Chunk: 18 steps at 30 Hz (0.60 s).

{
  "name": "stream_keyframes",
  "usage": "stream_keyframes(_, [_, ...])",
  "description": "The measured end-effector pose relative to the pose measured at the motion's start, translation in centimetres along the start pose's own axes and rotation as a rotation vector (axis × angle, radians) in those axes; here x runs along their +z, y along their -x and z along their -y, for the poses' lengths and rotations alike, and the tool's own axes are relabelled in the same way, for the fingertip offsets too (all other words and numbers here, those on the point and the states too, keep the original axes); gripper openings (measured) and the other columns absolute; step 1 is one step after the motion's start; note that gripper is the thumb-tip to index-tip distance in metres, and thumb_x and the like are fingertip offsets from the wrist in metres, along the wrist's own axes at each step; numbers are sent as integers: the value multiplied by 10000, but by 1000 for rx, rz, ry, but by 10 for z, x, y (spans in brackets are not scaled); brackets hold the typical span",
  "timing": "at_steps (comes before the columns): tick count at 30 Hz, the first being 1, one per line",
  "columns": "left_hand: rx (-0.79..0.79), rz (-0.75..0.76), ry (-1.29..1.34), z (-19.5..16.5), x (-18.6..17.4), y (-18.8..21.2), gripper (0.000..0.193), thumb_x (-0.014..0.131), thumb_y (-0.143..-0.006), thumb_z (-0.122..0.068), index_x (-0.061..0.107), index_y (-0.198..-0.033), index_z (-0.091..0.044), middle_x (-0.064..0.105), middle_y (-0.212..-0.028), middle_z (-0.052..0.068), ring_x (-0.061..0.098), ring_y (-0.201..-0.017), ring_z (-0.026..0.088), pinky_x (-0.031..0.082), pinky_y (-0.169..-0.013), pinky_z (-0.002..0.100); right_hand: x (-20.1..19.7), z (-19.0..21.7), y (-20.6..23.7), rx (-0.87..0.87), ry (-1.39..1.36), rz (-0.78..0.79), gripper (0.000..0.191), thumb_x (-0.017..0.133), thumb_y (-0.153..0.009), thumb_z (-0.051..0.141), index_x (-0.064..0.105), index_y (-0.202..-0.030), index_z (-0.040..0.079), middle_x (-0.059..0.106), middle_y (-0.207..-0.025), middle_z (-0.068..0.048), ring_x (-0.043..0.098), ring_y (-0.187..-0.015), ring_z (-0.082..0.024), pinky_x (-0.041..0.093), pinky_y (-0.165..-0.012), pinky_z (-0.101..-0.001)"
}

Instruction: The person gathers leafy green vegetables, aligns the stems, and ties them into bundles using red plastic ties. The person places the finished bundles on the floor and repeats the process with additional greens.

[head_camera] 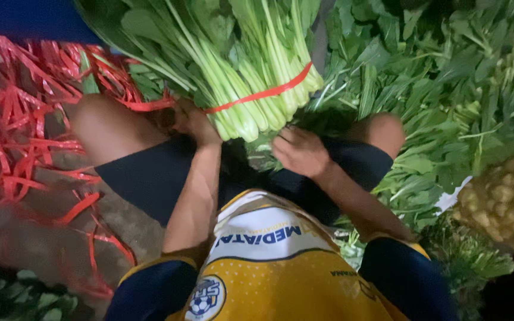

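One bundle of leafy greens [233,65], one red strap [263,93] around it. Left hand [194,122] clamped on strap end; right hand [298,151] closed under stalks. Loose red straps [19,113] on floor: many, uncounted.

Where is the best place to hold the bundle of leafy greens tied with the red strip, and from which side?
Probably the pale stalk ends of the bundle of greens, just below the red strip, coming from underneath. There the stalks are bound tight and firm; the leaves above spread loose. The left hand already grips there; the right hand is beside it.

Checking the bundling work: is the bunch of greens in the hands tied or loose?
Tied. A red strap wraps around the pale stalks of the bunch of greens, with the left hand at its end.
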<state>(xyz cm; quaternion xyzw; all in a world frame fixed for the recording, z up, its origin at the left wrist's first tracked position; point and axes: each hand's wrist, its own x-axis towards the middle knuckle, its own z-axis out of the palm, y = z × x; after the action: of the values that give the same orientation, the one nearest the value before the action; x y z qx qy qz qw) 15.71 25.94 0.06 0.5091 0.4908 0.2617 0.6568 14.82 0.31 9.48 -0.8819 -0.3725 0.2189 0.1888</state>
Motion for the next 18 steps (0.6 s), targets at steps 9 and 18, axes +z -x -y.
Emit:
stream_keyframes(9, [23,68,167,8,-4,-2,398,483,-1116,-350,654,-1017,-5,685,-952,54,607,-844,150,522,-749,324,2,6,-8,428,-317,-180,349,750,-882,349,706,-1042,42,727,-873,-165,719,-747,-351,567,-673,-423])
stream_keyframes(18, [13,76,68,8,-7,-3,425,461,-1128,-346,655,-1006,12,646,-893,52,584,-818,168,502,-748,341,3,37,40,-130,160,74,215,696,-865,188,699,-1069,119,698,-969,-64,725,-861,-275,580,-798,-443])
